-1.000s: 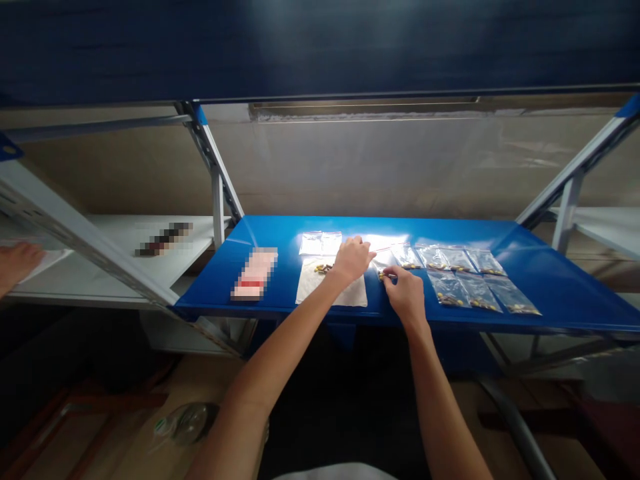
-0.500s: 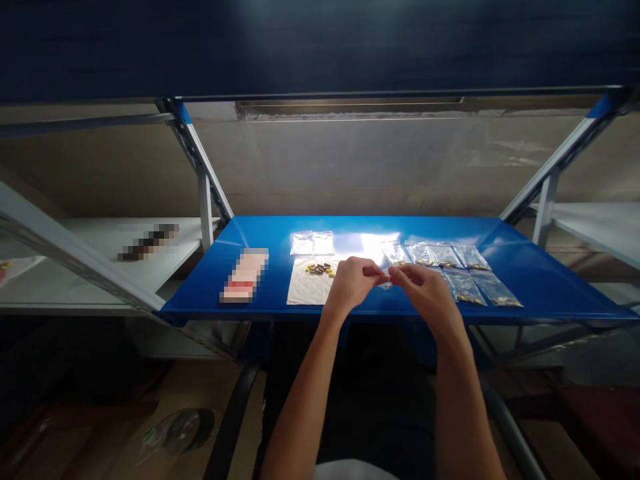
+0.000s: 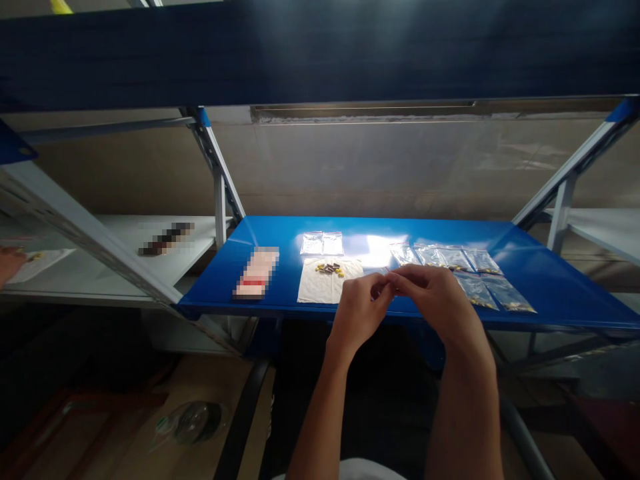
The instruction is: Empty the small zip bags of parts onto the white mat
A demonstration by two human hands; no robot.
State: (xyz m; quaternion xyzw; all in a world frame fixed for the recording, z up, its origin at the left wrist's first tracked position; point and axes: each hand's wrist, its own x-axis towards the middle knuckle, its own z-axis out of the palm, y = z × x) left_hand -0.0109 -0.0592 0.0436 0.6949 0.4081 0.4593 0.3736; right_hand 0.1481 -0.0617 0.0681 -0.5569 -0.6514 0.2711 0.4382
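Observation:
My left hand (image 3: pixel 363 310) and my right hand (image 3: pixel 437 300) meet over the blue shelf (image 3: pixel 280 230), fingertips pinched together on a small clear zip bag (image 3: pixel 375 271). Only a sliver of the bag shows behind the fingers; its contents are hidden. Left of my hands lies a white cloth (image 3: pixel 313 290) with small yellow and dark brown pieces (image 3: pixel 330 269) on it. Behind the cloth are two flat clear bags (image 3: pixel 323 244) side by side. To the right, several clear zip bags (image 3: pixel 473 291) with small pieces inside lie in two rows.
A pixelated pinkish packet (image 3: pixel 257 273) lies on the shelf's left part. Slanted metal posts (image 3: pixel 223 170) flank the shelf, and a dark blue beam (image 3: pixel 320 60) crosses above. Another person's hand (image 3: pixel 10 263) is over the white side shelf (image 3: pixel 115 267). A clear bottle (image 3: pixel 193 421) lies below.
My view has turned slightly left, shifting the shelf rightward in the picture. My hands have drawn closer together at the bag. Another person's hand has come into view at the far left.

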